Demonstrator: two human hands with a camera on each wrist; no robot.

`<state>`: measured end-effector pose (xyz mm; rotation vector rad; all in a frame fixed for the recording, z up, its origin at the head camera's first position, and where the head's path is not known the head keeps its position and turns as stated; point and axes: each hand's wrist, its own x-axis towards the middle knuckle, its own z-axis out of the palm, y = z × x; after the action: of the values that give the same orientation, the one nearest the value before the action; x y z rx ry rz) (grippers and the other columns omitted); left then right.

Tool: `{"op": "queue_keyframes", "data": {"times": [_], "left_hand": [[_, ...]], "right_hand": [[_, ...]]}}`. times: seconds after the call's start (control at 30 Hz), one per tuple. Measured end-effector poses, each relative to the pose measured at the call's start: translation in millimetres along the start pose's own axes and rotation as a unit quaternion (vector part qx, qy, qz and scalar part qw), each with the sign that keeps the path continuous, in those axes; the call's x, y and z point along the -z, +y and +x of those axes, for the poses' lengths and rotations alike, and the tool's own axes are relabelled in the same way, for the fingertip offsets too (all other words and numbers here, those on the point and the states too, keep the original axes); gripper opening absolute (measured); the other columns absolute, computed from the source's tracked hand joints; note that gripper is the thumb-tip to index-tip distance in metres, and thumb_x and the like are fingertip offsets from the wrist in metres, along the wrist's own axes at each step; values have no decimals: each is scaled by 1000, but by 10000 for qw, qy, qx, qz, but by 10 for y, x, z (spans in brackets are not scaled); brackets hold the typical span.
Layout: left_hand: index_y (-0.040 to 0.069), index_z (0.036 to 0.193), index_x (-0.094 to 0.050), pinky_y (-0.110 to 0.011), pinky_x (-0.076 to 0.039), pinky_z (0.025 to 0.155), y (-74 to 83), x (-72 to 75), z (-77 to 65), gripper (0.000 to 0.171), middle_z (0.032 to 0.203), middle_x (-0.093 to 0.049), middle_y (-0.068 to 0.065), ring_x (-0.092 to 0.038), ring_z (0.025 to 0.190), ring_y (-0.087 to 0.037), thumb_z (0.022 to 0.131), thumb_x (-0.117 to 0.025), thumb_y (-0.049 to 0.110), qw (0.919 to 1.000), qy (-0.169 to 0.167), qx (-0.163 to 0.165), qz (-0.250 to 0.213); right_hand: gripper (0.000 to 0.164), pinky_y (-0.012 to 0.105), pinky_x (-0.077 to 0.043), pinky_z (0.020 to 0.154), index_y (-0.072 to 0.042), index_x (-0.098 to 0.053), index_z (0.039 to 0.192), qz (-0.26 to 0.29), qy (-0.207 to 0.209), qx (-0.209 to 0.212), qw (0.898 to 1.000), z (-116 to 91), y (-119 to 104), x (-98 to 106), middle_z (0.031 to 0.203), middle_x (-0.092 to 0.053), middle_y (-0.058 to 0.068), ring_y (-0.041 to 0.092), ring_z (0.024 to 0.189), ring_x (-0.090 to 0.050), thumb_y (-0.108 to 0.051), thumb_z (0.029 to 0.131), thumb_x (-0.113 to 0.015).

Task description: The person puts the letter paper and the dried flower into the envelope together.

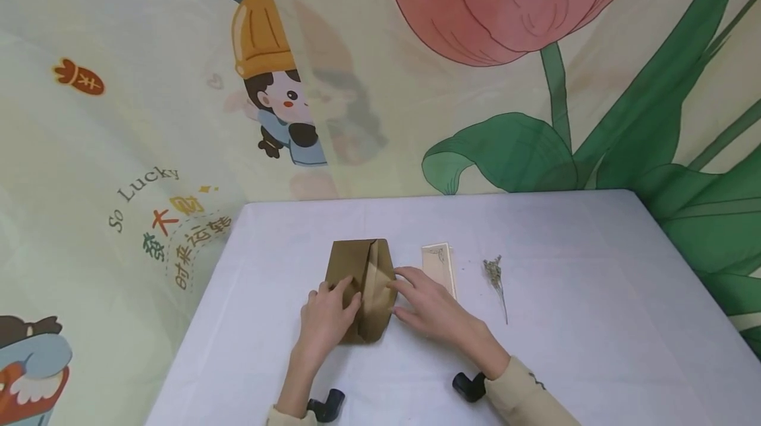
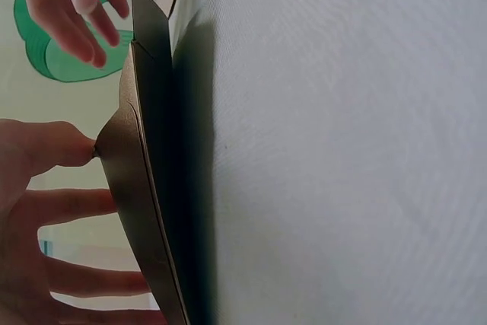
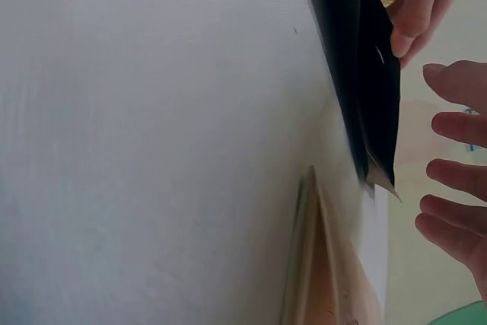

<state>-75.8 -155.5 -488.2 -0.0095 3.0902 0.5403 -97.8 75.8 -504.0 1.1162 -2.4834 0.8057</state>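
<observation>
The brown envelope (image 1: 376, 288) lies beneath the left hand (image 1: 324, 318), whose spread fingers touch it; the right hand (image 1: 433, 304), fingers apart, hovers just beside its edge, near the cream card (image 1: 437, 262).

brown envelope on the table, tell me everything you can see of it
The brown envelope looks like stiff paper, plain and slightly sheeny, and lies on the white cloth, longer side running away from the person. A paler flap with slanted corners runs down its right side, beside a dark crease; its edge looks a little raised. The left hand touches it with thumb and fingers. The right hand is by its right edge, apart from it in the right wrist view.
</observation>
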Motion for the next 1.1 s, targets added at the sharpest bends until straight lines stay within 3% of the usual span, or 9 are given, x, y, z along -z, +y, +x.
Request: {"op": "queue_keyframes", "data": {"times": [0.2, 0.6, 0.87, 1.0, 1.1], "left_hand": [[14, 136, -66, -49, -54, 64, -10, -3, -3, 45, 117, -66, -28, -61, 82, -37, 97, -68, 37, 10000, -10, -30, 79], [13, 136, -66, -50, -53, 66, 11, 19, -4, 45, 114, -66, -27, -61, 83, -38, 98, -68, 36, 10000, -64, -8, 51], [12, 141, -62, -56, -55, 72, 34, 17, -2, 47, 123, -64, -29, -63, 94, -43, 100, -65, 35, 9998, -193, 79, 13], [17, 144, -57, -52, -54, 65, 37, 12, -4, 47, 122, -65, -28, -64, 85, -39, 101, -64, 33, 9999, -116, -33, 18], [23, 145, -56, -45, -51, 56, 44, 14, 0, 46, 119, -66, -26, -62, 72, -32, 100, -66, 28, 9995, 4, -303, 74]], "right_hand": [[35, 38, -59, 89, -6, -70, 117, 72, -392, -97, 9992, 58, -24, -104, 133, -64, 19, 31, 123, -63, -18, 87, -83], [22, 38, -57, 94, -9, -74, 113, 190, -1071, -107, 9940, 183, -61, -331, 126, -67, 12, 25, 120, -62, -15, 92, -77], [21, 43, -56, 97, -9, -75, 114, 247, -1327, -259, 9905, 189, -75, -348, 131, -65, 14, 29, 123, -60, -16, 94, -74], [20, 43, -57, 94, -9, -76, 113, 214, -1425, -327, 9890, 211, -92, -332, 131, -64, 14, 30, 122, -60, -15, 94, -74], [20, 44, -58, 91, -9, -76, 113, 167, -1502, -355, 9879, 232, -101, -318, 131, -64, 14, 30, 120, -60, -14, 94, -74]]}}
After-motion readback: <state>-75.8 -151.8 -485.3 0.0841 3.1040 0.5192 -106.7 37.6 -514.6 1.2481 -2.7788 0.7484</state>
